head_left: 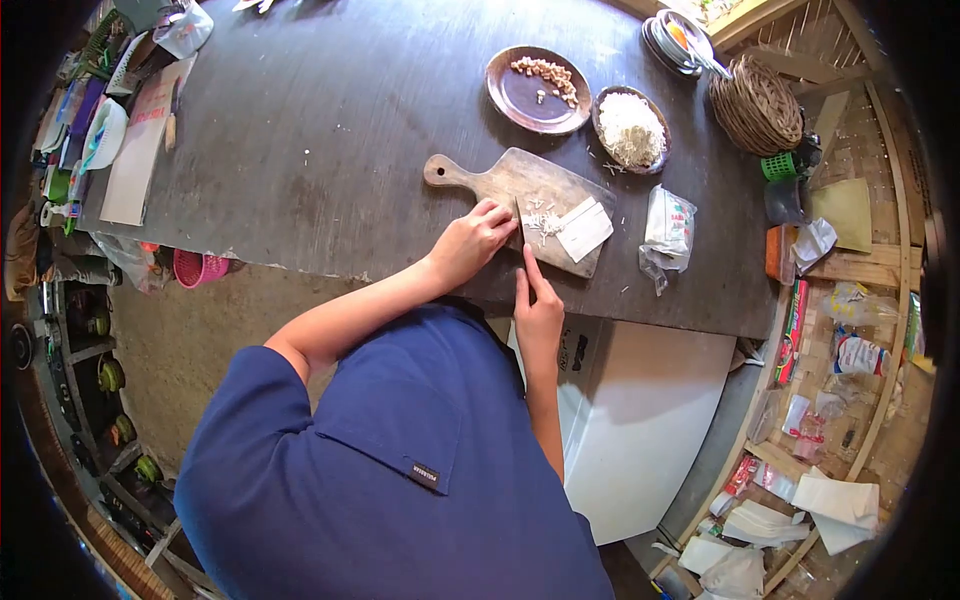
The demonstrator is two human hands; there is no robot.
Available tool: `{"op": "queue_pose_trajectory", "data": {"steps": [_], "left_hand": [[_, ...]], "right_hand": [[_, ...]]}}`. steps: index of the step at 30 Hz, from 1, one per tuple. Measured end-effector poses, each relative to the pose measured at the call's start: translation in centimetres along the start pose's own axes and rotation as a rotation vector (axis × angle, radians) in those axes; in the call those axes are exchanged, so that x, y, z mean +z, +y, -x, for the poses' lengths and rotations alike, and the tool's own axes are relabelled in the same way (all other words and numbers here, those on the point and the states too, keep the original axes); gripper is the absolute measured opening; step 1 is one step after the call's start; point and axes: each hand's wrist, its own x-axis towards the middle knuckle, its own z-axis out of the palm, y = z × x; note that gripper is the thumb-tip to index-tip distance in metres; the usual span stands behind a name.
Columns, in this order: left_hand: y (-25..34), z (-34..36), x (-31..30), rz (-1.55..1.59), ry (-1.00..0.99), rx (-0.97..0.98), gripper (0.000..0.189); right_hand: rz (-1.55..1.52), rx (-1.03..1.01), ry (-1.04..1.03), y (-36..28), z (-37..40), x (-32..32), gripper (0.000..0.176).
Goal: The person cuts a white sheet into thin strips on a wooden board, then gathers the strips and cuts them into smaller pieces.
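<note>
A wooden cutting board (500, 180) with a handle lies near the table edge. On it are a flat white block (585, 230) and loose white shreds (543, 222). A thin dark knife (519, 215) stands between the shreds and my left hand (474, 242), whose fingers are bent and pressed together beside the blade; what they hold is hidden. My right hand (540, 310) is at the near end of the knife, its index finger stretched along it and the handle mostly hidden.
Beyond the board are a brown plate (520, 108) with small brown pieces and a bowl of white shreds (630, 125). A plastic packet (668, 230) lies right. Stacked dishes (665, 50) and a woven basket (755, 105) stand back right; cardboard (140, 165) lies left.
</note>
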Motion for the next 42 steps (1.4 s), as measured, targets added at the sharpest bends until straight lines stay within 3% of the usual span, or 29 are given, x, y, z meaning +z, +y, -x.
{"op": "queue_pose_trajectory", "data": {"steps": [5, 21, 26, 28, 36, 42], "left_hand": [[-0.6, -0.3, -0.6, -0.012, -0.085, 0.047, 0.03], [-1.2, -0.3, -0.8, -0.04, -0.079, 0.131, 0.037], [-1.3, -0.3, -0.8, -0.029, -0.051, 0.132, 0.032], [-2.0, -0.5, -0.5, 0.0, -0.045, 0.147, 0.032], [-2.3, -0.6, -1.0, 0.044, -0.078, 0.155, 0.027], [-2.3, -0.5, -0.5, 0.102, -0.029, 0.142, 0.027]], "right_hand": [[0.027, 0.046, -0.052, -0.8, 1.3, -1.2, 0.045], [0.119, 0.128, -0.054, -1.6, 2.3, -0.3, 0.046], [0.027, 0.001, 0.049, -2.2, -0.2, 0.3, 0.045], [0.086, 0.149, -0.057, -3.3, 1.4, -1.0, 0.045], [-0.03, 0.108, 0.035, -2.6, 0.1, 1.1, 0.043], [0.068, 0.127, 0.02, -2.4, 3.0, 0.7, 0.044]]}}
